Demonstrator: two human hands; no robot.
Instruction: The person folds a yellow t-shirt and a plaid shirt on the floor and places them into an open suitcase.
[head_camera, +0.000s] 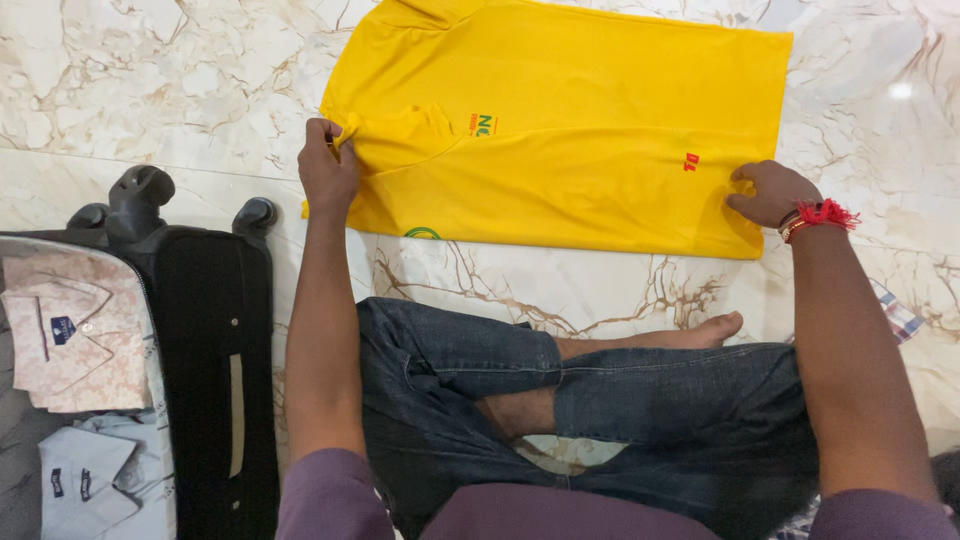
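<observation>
A smooth yellow shirt (570, 120) lies flat on the marble floor (150, 90). The left hand (327, 165) pinches its collar end; the right hand (770, 192) clenches its hem.

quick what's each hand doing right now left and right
Left hand: closed, pinching the collar end of the yellow T-shirt on the marble floor.
Right hand: fingers curled, gripping the shirt's hem end.

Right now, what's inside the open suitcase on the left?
In the black suitcase: a folded pink patterned shirt and, nearer the person, a folded light blue shirt. Anything beneath them is covered, and the frame edge cuts off the rest.
</observation>
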